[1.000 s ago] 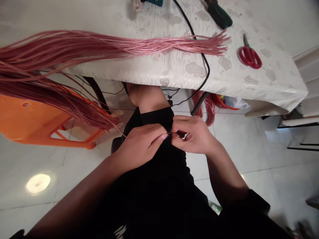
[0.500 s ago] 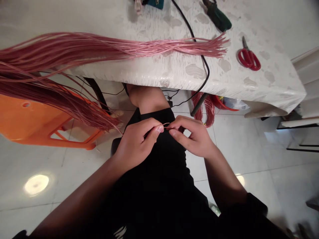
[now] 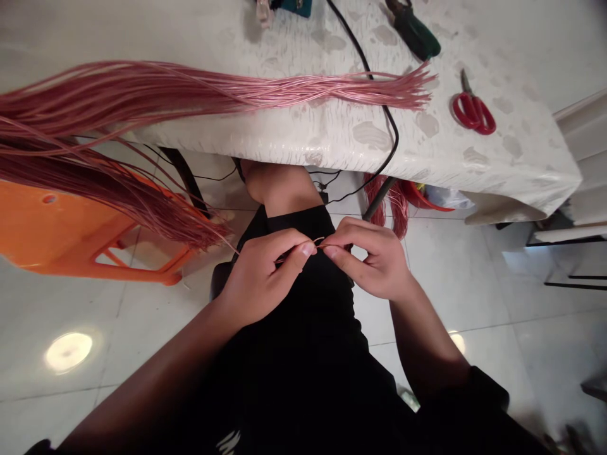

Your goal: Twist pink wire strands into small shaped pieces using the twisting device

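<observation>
Over my lap, my left hand (image 3: 265, 272) pinches a thin wire between thumb and forefinger. A strand (image 3: 231, 248) runs from the lower wire bundle to the back of this hand. My right hand (image 3: 372, 258) is closed in a pinch on the thin wire (image 3: 319, 244), close to the left fingertips; a small gap separates the two hands. One short end of wire curves up between them. A thick bundle of pink wires (image 3: 190, 91) lies along the table edge, and a second bundle (image 3: 142, 205) hangs lower at the left.
Red-handled scissors (image 3: 474, 114) and a green-handled tool (image 3: 417, 35) lie on the covered table (image 3: 427, 148). A black cable (image 3: 394, 129) crosses its edge. An orange stool (image 3: 61, 234) stands at the left. Coiled pink wires (image 3: 398, 212) and a red container (image 3: 427, 197) are below the table.
Both hands have shifted slightly. My left fingertips have moved a little right, nearer to my right fingertips, and less wire shows between them.
</observation>
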A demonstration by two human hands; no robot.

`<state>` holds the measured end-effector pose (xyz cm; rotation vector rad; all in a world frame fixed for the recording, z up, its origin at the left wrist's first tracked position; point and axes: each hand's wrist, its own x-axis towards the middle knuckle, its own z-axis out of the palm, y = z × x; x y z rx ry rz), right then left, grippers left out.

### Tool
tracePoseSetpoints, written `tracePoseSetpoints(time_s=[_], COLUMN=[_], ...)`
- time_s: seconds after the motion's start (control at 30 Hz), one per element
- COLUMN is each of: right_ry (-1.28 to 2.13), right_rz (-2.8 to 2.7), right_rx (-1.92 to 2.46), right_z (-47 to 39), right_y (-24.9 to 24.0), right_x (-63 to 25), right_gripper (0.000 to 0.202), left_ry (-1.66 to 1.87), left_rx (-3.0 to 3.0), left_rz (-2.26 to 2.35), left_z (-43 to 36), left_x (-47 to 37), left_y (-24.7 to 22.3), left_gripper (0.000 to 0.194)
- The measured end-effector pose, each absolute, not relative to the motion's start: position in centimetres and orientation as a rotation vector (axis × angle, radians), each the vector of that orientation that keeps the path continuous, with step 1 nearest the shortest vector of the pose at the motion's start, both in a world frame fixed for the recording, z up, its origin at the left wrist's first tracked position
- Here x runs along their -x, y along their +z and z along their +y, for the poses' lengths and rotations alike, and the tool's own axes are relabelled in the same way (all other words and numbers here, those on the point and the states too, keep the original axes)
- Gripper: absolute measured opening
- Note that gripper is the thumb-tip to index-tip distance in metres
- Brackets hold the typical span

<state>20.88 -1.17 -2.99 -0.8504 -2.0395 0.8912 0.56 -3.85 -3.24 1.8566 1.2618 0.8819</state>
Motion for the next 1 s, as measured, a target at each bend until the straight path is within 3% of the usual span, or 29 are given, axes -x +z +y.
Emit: tracePoseSetpoints(time_s=[0.6, 1.0], right_ry=[0.93, 0.891], right_rz=[-2.017, -2.083], right_rx=[0.96, 0.982], right_z=[-1.22, -1.39], right_y=[-2.81, -2.83], right_x=[-20.97, -20.29], right_gripper=[0.003, 0.028], left_ry=[0.764, 0.734], left_rx=[-1.967, -1.95], left_rz=[1.253, 1.164], left_z=[-3.58, -3.65], left_x=[-0.59, -0.22], left_y=[-3.31, -3.25], left_gripper=[0.018, 0.021])
